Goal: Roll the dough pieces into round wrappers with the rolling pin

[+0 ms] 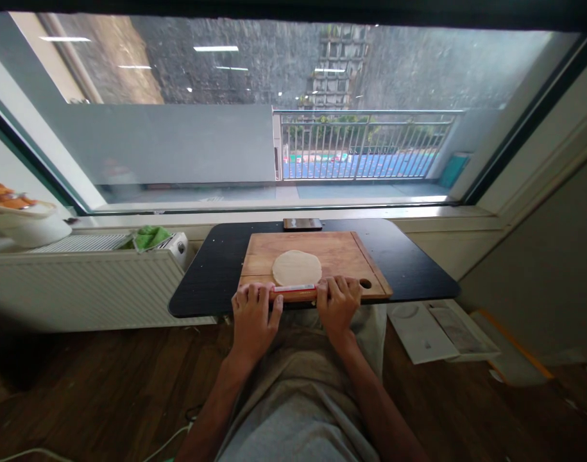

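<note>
A wooden rolling pin [296, 295] with a white and red label lies across the near edge of the cutting board [339, 247]. My left hand [255, 314] is wrapped over its left end, thumb toward the middle. Over the right end, my right hand [338, 301] is closed in the same way, beside the board's round hole. Just beyond the pin, a flat, pale round of dough [297, 267] rests on the board. Whether the pin touches the dough's near edge I cannot tell.
The board sits on a small black table [408, 269] against the window sill. A dark, flat rectangular object [303, 224] lies at its far edge. To the left stands a radiator [91, 282] with a green cloth [151, 237] on it. White boxes [423, 330] are on the floor at right.
</note>
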`<state>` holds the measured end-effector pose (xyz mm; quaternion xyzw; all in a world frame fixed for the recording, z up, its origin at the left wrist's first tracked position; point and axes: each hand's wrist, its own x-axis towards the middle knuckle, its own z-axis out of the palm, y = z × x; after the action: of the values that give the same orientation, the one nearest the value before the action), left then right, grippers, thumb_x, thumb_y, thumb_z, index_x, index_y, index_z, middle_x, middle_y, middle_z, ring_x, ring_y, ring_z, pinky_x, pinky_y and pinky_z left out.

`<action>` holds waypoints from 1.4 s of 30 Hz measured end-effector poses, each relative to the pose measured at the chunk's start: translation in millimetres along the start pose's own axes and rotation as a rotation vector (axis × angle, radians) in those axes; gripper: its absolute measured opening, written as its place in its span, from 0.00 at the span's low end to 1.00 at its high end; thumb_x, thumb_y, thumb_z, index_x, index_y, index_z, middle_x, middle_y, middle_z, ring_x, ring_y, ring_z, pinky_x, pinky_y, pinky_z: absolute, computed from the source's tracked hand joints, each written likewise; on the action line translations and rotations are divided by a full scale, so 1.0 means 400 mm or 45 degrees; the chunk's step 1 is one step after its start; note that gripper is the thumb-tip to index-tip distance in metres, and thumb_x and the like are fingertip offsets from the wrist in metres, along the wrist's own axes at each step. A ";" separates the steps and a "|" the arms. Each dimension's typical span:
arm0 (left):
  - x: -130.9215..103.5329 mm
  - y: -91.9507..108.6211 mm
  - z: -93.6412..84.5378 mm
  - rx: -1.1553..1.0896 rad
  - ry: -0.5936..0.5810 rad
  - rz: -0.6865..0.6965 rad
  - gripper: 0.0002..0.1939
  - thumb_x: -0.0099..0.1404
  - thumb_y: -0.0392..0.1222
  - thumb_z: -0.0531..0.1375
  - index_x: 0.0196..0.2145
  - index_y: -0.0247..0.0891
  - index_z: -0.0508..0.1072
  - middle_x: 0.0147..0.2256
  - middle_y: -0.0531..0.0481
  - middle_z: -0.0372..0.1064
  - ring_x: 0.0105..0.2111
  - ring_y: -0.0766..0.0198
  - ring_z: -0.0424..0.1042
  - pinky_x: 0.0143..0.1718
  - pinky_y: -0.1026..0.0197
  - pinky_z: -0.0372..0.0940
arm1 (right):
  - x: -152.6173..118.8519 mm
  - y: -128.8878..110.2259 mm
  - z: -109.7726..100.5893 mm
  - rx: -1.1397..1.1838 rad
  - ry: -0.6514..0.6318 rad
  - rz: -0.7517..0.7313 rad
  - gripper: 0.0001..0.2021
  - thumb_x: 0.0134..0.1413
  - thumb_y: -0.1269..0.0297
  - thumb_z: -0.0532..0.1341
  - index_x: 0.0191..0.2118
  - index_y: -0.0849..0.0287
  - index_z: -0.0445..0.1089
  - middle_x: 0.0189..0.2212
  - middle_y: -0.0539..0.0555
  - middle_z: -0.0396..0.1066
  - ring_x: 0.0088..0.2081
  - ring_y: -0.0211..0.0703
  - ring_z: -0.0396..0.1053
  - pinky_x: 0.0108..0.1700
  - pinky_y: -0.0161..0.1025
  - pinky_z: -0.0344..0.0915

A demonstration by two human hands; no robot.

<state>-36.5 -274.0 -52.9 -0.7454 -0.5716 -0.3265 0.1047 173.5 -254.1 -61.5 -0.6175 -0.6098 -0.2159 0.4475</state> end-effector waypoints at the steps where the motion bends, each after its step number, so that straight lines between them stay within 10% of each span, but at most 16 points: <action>1: 0.000 0.000 0.000 0.001 -0.005 -0.002 0.18 0.81 0.50 0.53 0.55 0.39 0.77 0.51 0.38 0.74 0.55 0.43 0.66 0.58 0.41 0.62 | 0.001 0.000 0.000 -0.001 -0.009 -0.003 0.13 0.72 0.66 0.58 0.33 0.52 0.75 0.33 0.53 0.77 0.44 0.54 0.66 0.52 0.50 0.56; 42: 0.051 0.000 0.011 0.056 -0.092 -0.022 0.24 0.79 0.60 0.57 0.61 0.44 0.76 0.56 0.37 0.72 0.58 0.42 0.66 0.59 0.38 0.61 | 0.084 -0.013 -0.020 -0.259 -0.370 -0.037 0.13 0.77 0.61 0.58 0.38 0.55 0.74 0.38 0.58 0.78 0.44 0.55 0.67 0.46 0.49 0.52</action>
<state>-31.9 -255.6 -44.0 -0.7494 -0.5884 -0.2875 0.0975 176.5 -242.6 -28.5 -0.6754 -0.6519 -0.1913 0.2867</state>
